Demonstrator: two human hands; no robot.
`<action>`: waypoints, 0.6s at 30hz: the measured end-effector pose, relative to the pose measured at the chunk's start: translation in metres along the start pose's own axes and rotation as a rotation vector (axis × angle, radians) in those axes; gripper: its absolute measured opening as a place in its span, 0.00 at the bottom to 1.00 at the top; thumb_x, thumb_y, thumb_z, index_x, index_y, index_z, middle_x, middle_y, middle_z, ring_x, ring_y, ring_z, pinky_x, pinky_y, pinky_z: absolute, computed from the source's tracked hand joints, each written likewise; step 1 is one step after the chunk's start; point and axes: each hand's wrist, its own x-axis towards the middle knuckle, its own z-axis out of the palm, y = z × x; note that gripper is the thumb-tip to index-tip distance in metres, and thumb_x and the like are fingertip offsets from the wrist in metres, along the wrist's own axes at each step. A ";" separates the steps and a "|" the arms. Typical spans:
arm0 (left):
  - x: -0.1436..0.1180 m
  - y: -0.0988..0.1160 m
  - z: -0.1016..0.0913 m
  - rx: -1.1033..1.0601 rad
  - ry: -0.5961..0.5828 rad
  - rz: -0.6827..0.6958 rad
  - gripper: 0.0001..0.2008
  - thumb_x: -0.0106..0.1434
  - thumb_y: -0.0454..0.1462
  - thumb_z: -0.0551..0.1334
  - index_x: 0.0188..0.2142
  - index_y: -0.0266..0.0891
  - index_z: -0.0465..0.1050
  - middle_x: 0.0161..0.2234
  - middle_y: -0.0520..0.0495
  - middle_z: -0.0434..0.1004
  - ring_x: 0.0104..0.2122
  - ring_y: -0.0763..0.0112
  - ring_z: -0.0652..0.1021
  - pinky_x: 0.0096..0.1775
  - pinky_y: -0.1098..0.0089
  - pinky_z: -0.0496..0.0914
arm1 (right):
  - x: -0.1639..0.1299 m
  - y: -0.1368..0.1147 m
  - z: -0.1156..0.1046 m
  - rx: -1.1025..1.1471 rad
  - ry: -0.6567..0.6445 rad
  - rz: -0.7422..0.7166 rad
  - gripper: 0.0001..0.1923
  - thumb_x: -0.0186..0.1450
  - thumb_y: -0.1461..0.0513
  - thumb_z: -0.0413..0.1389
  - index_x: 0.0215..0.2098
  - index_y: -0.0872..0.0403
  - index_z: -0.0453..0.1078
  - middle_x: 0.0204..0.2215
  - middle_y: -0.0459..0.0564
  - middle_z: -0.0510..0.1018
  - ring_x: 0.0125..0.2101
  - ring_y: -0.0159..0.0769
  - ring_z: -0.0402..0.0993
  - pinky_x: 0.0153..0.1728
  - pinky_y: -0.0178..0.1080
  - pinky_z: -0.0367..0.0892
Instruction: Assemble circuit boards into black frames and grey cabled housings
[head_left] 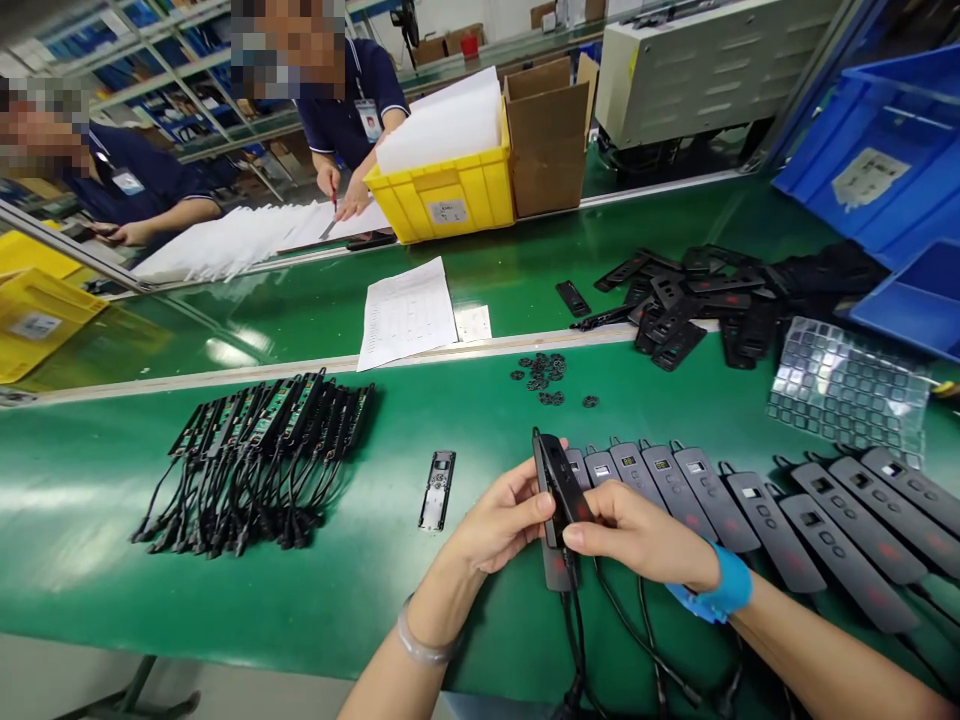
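Observation:
My left hand (pixel 504 520) is closed on the corded lower half of a dark handheld controller (pixel 549 500), its loop end pointing away from me. My right hand (pixel 641 530) grips the controller's dark front cover (pixel 568 478), which sits tilted against that half with a gap between them. Their inner sides are mostly hidden by my fingers. Below my hands hang black cables (pixel 574 620). To the right lies a row of closed grey controllers (pixel 682 490) with small display windows and buttons; one is partly under my hands. A single open cover (pixel 436 490) lies left of my left hand.
Opened controllers with green boards (pixel 270 415) and cords lie at left. Small black button pieces (pixel 544 372), loose black covers (pixel 675 300) and a clear sheet of squares (pixel 847 385) lie beyond. Two co-workers sit across, behind a yellow bin (pixel 450 195). Blue bins (pixel 885 150) stand right.

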 end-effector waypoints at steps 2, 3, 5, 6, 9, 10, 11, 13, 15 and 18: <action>0.000 -0.001 0.000 -0.011 -0.005 0.002 0.34 0.55 0.40 0.70 0.60 0.43 0.62 0.46 0.42 0.73 0.43 0.61 0.76 0.39 0.71 0.71 | 0.000 -0.001 -0.001 0.067 -0.021 -0.030 0.19 0.65 0.55 0.52 0.20 0.58 0.60 0.17 0.41 0.51 0.18 0.24 0.44 0.19 0.33 0.42; 0.000 -0.002 0.001 -0.018 -0.005 0.005 0.33 0.56 0.40 0.69 0.60 0.44 0.63 0.46 0.42 0.73 0.43 0.62 0.76 0.39 0.72 0.71 | 0.001 0.000 -0.001 0.084 -0.020 -0.037 0.20 0.64 0.55 0.52 0.20 0.57 0.58 0.16 0.40 0.50 0.18 0.24 0.43 0.19 0.33 0.41; 0.001 -0.003 0.002 -0.029 -0.004 0.009 0.32 0.57 0.39 0.69 0.60 0.44 0.63 0.45 0.43 0.73 0.42 0.64 0.76 0.39 0.72 0.71 | 0.000 0.001 -0.001 0.105 -0.011 -0.035 0.21 0.63 0.55 0.53 0.18 0.56 0.53 0.15 0.39 0.49 0.17 0.23 0.41 0.18 0.33 0.39; 0.001 -0.003 0.002 -0.036 -0.005 0.007 0.32 0.57 0.39 0.69 0.59 0.44 0.63 0.44 0.44 0.73 0.42 0.64 0.76 0.39 0.72 0.71 | 0.000 0.002 -0.001 0.128 -0.007 -0.032 0.21 0.63 0.56 0.53 0.18 0.55 0.51 0.15 0.39 0.48 0.16 0.23 0.40 0.18 0.33 0.39; 0.002 -0.002 0.001 -0.065 -0.015 0.002 0.26 0.57 0.39 0.68 0.55 0.40 0.68 0.41 0.42 0.74 0.39 0.65 0.77 0.38 0.72 0.71 | -0.003 0.004 -0.004 0.249 -0.008 -0.007 0.21 0.65 0.52 0.46 0.19 0.54 0.50 0.14 0.39 0.48 0.15 0.24 0.40 0.17 0.33 0.40; 0.003 -0.001 0.000 -0.076 -0.019 0.002 0.23 0.58 0.39 0.68 0.52 0.38 0.70 0.40 0.42 0.74 0.37 0.66 0.77 0.38 0.72 0.71 | -0.003 0.005 -0.005 0.291 -0.006 -0.003 0.22 0.65 0.50 0.43 0.19 0.53 0.49 0.14 0.39 0.48 0.15 0.25 0.40 0.16 0.33 0.40; 0.003 0.000 0.000 -0.085 -0.023 0.002 0.21 0.58 0.39 0.68 0.51 0.37 0.71 0.40 0.42 0.75 0.36 0.67 0.77 0.38 0.71 0.71 | -0.003 0.005 -0.007 0.323 0.000 -0.002 0.22 0.64 0.48 0.41 0.19 0.53 0.49 0.14 0.39 0.48 0.15 0.25 0.40 0.16 0.33 0.41; 0.004 0.001 -0.001 -0.096 -0.019 0.010 0.19 0.57 0.39 0.68 0.47 0.36 0.73 0.38 0.43 0.75 0.34 0.68 0.77 0.38 0.71 0.71 | -0.003 0.006 -0.009 0.343 0.012 -0.002 0.24 0.63 0.45 0.39 0.20 0.53 0.51 0.14 0.40 0.49 0.15 0.25 0.41 0.17 0.33 0.42; 0.004 0.002 0.000 -0.088 -0.002 0.020 0.17 0.56 0.38 0.69 0.44 0.35 0.74 0.36 0.44 0.75 0.32 0.70 0.76 0.37 0.73 0.71 | -0.002 0.007 -0.008 0.309 0.005 0.023 0.24 0.63 0.46 0.39 0.22 0.54 0.55 0.16 0.42 0.53 0.16 0.26 0.44 0.17 0.33 0.43; 0.004 0.001 0.001 -0.004 0.074 0.059 0.14 0.54 0.37 0.71 0.37 0.32 0.74 0.31 0.45 0.75 0.29 0.73 0.75 0.34 0.75 0.71 | -0.001 0.008 -0.002 0.163 0.007 0.075 0.24 0.67 0.50 0.39 0.23 0.57 0.62 0.19 0.46 0.60 0.18 0.28 0.50 0.19 0.34 0.47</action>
